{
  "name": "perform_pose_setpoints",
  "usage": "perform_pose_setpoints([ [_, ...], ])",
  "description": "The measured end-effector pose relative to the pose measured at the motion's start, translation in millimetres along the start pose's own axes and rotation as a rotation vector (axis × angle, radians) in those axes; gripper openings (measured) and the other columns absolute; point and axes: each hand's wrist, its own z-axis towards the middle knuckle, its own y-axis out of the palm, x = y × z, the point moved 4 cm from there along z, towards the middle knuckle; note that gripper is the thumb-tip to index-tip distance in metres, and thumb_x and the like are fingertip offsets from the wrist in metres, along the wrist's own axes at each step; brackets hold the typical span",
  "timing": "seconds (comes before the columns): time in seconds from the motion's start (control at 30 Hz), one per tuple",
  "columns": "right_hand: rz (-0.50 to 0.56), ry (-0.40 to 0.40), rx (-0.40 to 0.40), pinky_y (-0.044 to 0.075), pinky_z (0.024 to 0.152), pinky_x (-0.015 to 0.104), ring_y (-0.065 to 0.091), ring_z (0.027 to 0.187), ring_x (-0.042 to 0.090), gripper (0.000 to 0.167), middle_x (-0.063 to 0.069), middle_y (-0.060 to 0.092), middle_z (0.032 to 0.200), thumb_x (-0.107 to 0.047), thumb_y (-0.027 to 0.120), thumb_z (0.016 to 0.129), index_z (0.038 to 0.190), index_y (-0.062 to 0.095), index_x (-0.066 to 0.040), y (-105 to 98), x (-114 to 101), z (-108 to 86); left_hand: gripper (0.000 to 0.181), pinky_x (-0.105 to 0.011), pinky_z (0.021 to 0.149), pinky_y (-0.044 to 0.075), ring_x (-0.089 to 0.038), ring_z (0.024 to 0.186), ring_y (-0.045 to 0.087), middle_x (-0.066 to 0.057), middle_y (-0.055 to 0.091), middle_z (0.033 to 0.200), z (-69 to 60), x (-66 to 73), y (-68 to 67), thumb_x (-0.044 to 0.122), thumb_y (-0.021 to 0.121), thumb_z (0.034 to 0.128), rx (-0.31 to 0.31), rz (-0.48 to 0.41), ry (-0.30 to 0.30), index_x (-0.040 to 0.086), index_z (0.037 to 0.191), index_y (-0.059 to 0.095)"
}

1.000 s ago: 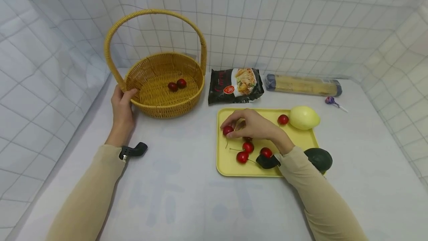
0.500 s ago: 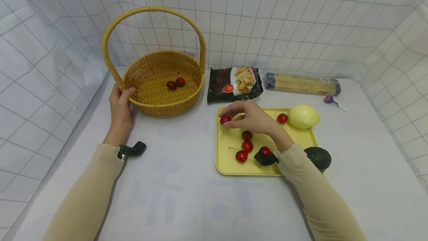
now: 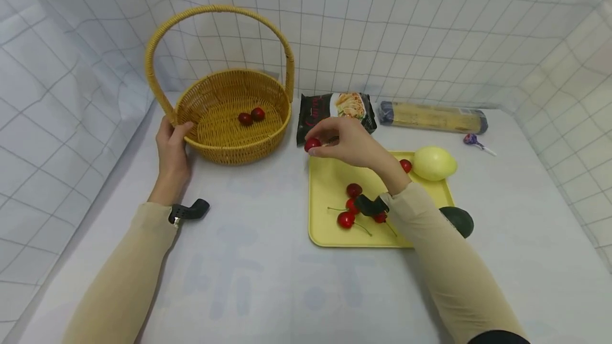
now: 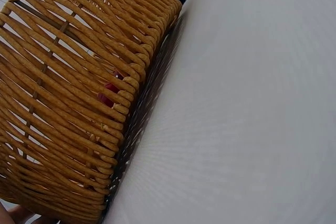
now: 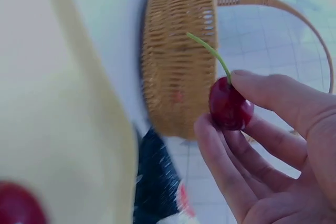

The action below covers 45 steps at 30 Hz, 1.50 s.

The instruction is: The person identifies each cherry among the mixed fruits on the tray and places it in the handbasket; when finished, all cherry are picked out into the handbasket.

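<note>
One black packet (image 3: 316, 111) behind right hand (image 3: 354, 144)

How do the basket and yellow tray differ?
The basket is round and woven; the tray is rectangular and smooth-looking. The basket has a tall arched handle; the tray shows none. The basket holds two cherries; the tray, at least five. Shared: both are yellowish and bear cherries.

Head cam gave me bright, even light w/ a soft shadow by the R sleeve (image 3: 444, 256); L wrist cam ran dimmer, greyer. R wrist cam: cherry (image 5: 229, 107) was fairly sharp, tray (image 5: 94, 82) v. blurred.
</note>
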Motion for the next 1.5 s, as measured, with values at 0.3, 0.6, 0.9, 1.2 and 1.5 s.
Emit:
perform_pose_setpoints([
  [0.3,-0.010,0.095,0.136,0.053,0.090,0.037,0.069,0.098,0.018,0.019,0.004,0.077,0.107,-0.025,0.077,0.096,0.110,0.079,-0.012,-8,-30,38.5,0.046,-0.029,0.114,0.032,-0.020,0.134,0.048,-0.004,0.057,0.139,0.8,-0.1,-1.6,0.018,0.059,0.0975,0.011,-0.002,0.010,0.008,0.142,0.058],
  [0.6,-0.055,0.146,0.218,0.054,0.086,0.033,0.071,0.098,0.023,0.026,0.012,0.077,0.108,-0.023,0.077,0.097,0.114,0.077,-0.004,14,-40,74.5,0.047,-0.029,0.114,0.033,-0.019,0.135,0.049,-0.004,0.056,0.140,0.0,1.8,-3.8,0.019,0.056,0.0981,0.001,0.079,0.007,0.008,0.144,0.056],
  [0.9,-0.083,0.258,0.290,0.057,0.082,0.035,0.072,0.096,0.024,0.033,0.013,0.076,0.110,-0.025,0.075,0.099,0.120,0.073,0.000,18,-43,83.7,0.040,-0.027,0.109,0.035,-0.017,0.127,0.050,-0.005,0.058,0.133,0.7,3.2,-2.9,0.016,0.059,0.0980,0.008,-0.004,0.012,0.005,0.136,0.059],
  [1.2,-0.084,0.247,0.367,0.058,0.084,0.039,0.075,0.092,0.027,0.028,0.015,0.078,0.107,-0.026,0.071,0.099,0.113,0.076,-0.001,-1,-43,56.0,0.044,-0.031,0.114,0.033,-0.018,0.132,0.048,-0.004,0.056,0.139,0.9,2.9,-3.8,0.018,0.057,0.0991,-0.024,0.055,0.009,0.007,0.141,0.056],
  [1.5,-0.100,0.239,0.254,0.054,0.091,0.045,0.075,0.081,0.025,0.024,0.009,0.080,0.093,-0.029,0.072,0.099,0.110,0.079,-0.008,-13,-37,12.8,0.043,-0.029,0.113,0.034,-0.019,0.133,0.049,-0.004,0.056,0.138,5.6,6.1,-9.2,0.018,0.057,0.0991,-0.023,0.035,0.010,0.007,0.141,0.057],
])
